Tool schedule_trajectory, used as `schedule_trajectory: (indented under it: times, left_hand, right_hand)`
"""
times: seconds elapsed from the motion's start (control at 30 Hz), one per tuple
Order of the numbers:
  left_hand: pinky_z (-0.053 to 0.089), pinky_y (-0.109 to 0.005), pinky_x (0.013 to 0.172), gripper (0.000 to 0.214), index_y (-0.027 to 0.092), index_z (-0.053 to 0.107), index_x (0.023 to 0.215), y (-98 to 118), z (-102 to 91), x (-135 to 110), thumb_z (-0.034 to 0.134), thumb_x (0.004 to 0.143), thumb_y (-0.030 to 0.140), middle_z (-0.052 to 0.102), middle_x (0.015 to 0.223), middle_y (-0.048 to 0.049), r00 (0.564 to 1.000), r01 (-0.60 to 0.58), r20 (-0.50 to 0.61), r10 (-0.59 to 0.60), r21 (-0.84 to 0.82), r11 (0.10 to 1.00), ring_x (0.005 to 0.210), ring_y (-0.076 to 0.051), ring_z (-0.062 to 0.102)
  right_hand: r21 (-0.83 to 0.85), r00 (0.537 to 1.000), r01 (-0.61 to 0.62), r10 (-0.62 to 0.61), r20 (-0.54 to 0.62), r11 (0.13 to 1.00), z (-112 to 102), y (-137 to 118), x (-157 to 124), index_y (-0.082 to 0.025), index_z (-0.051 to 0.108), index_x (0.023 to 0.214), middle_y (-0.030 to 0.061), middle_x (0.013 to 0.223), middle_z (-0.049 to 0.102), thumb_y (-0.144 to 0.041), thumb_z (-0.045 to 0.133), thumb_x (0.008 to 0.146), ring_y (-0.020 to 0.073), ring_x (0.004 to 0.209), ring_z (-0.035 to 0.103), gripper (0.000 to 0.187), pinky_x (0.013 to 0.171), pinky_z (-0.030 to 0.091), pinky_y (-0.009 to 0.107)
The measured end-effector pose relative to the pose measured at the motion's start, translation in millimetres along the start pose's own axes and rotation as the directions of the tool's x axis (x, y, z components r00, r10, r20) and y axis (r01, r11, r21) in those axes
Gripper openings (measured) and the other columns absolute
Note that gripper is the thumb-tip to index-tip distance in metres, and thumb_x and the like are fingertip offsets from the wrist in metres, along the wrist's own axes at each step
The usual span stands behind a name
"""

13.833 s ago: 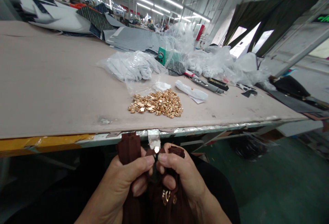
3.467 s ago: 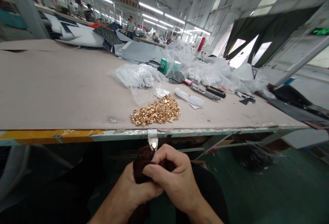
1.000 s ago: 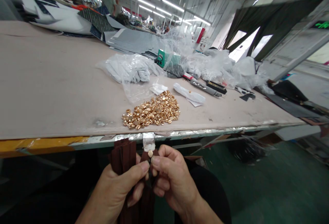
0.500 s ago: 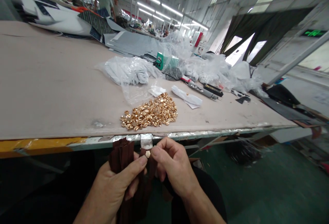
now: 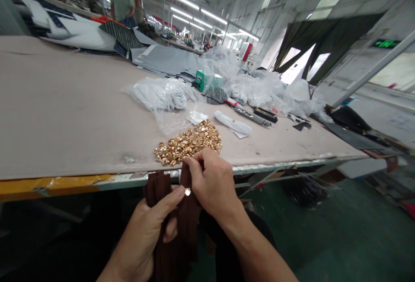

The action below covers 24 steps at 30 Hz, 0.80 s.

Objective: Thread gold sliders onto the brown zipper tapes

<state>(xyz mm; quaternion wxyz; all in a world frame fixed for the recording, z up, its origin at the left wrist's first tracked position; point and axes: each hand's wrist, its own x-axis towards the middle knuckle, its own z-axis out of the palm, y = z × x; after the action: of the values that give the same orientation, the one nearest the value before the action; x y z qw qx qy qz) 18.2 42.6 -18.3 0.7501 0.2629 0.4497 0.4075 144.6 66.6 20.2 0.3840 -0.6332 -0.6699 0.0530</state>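
Observation:
My left hand (image 5: pixel 147 230) grips a bundle of dark brown zipper tapes (image 5: pixel 177 234) below the table edge, its thumb pressing a small gold slider (image 5: pixel 187 191) against one tape. My right hand (image 5: pixel 212 182) is closed, pinching the top end of that tape (image 5: pixel 185 172) and holding it up at the table's edge. On the table just beyond my hands lies a heap of gold zipper sliders (image 5: pixel 189 142).
The long beige table (image 5: pixel 65 113) has a taped front edge. Behind the heap lie clear plastic bags (image 5: pixel 164 93), a green box (image 5: pixel 207 81), a pen-like tool (image 5: pixel 248 114) and more plastic wrapping. Fabric pieces lie at the far end, where two people stand. Green floor lies to the right.
My right hand has risen from beside the slider to the tape's top end at the table edge. The slider now sits lower on the tape, under my left thumb.

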Motion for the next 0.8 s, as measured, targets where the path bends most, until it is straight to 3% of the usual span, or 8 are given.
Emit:
schedule_trajectory:
  times: [0.07,0.17,0.3,0.43,0.53,0.63,0.7,0.8]
  left_hand:
    - [0.022,-0.015,0.036,0.037,0.018,0.055,0.06,2.0,2.8,0.3,0.079,0.065,0.046,0.039,0.037,0.0096,0.999,0.009,-0.036,-0.008,0.02,1.0,0.034,-0.004,0.028]
    - [0.024,-0.015,0.037,0.035,0.018,0.058,0.062,2.0,5.4,0.6,0.079,0.065,0.046,0.042,0.04,0.0087,0.997,0.001,-0.079,0.004,0.071,0.997,0.036,-0.005,0.033]
    - [0.022,-0.016,0.038,0.031,0.017,0.06,0.064,-7.3,5.3,-1.5,0.079,0.065,0.041,0.045,0.043,0.0075,1.0,-0.016,-0.002,0.016,0.073,0.997,0.037,-0.005,0.033]
    - [0.017,-0.018,0.036,0.034,0.018,0.057,0.059,-16.6,1.1,-6.5,0.076,0.067,0.044,0.038,0.037,0.009,0.997,-0.052,0.061,0.05,0.036,0.998,0.032,-0.003,0.026]
    - [0.018,-0.018,0.037,0.033,0.017,0.056,0.06,-13.4,-4.5,-9.0,0.075,0.069,0.043,0.038,0.038,0.0089,0.999,-0.044,0.03,0.044,-0.012,0.999,0.034,-0.003,0.025]
    - [0.021,-0.017,0.037,0.031,0.017,0.057,0.06,-5.7,-8.7,-9.5,0.076,0.068,0.039,0.042,0.041,0.0079,0.999,-0.042,-0.021,0.042,-0.039,0.998,0.035,-0.003,0.028]
    - [0.021,-0.017,0.037,0.03,0.017,0.058,0.062,-2.0,-10.1,-9.4,0.076,0.067,0.039,0.045,0.044,0.007,0.998,-0.05,-0.045,0.048,-0.038,0.998,0.035,-0.004,0.031]
    - [0.021,-0.017,0.036,0.029,0.017,0.058,0.063,0.1,-11.9,-9.7,0.076,0.068,0.039,0.046,0.045,0.0068,0.998,-0.052,-0.037,0.051,-0.034,0.998,0.034,-0.003,0.03]
  right_hand:
    - [-0.018,0.999,-0.002,0.001,-0.041,1.0,1.6,-0.8,11.9,-0.018,0.058,0.076,0.0025,0.072,0.064,-0.024,0.056,0.091,0.0173,0.068,0.059,0.016,0.066,0.039,0.028]
    - [0.214,0.999,-0.039,0.042,-0.007,0.976,2.0,-2.1,17.2,-0.019,0.058,0.076,-0.0009,0.068,0.062,-0.023,0.058,0.09,0.0148,0.065,0.058,0.015,0.064,0.041,0.026]
    - [0.576,0.97,-0.222,0.115,0.216,0.787,-2.5,-1.8,5.1,-0.018,0.063,0.087,-0.0022,0.072,0.063,-0.026,0.061,0.088,0.0118,0.063,0.057,0.009,0.059,0.044,0.022]
    - [0.642,0.944,-0.319,0.173,0.281,0.698,-10.4,-0.8,-3.5,-0.018,0.065,0.096,-0.0057,0.063,0.05,-0.038,0.055,0.093,0.0087,0.05,0.044,0.022,0.048,0.036,0.021]
    - [0.507,0.948,-0.295,0.179,0.264,0.81,-10.2,-5.9,-2.1,-0.018,0.064,0.088,-0.0084,0.055,0.041,-0.04,0.067,0.084,0.0088,0.047,0.038,0.022,0.046,0.032,0.022]
    - [0.186,0.974,-0.049,0.006,0.225,0.981,-2.0,-14.3,2.5,-0.019,0.069,0.093,-0.0022,0.066,0.057,-0.026,0.073,0.079,0.0144,0.062,0.052,0.016,0.061,0.039,0.027]
    - [-0.01,0.972,0.085,-0.08,0.22,0.996,4.6,-18.2,6.2,-0.02,0.071,0.099,0.004,0.083,0.066,-0.021,0.072,0.081,0.0192,0.076,0.059,0.018,0.071,0.041,0.031]
    - [-0.127,0.963,0.11,-0.074,0.261,0.986,10.4,-19.6,12.1,-0.021,0.072,0.095,0.0067,0.09,0.069,-0.024,0.07,0.084,0.0211,0.082,0.061,0.011,0.073,0.042,0.032]
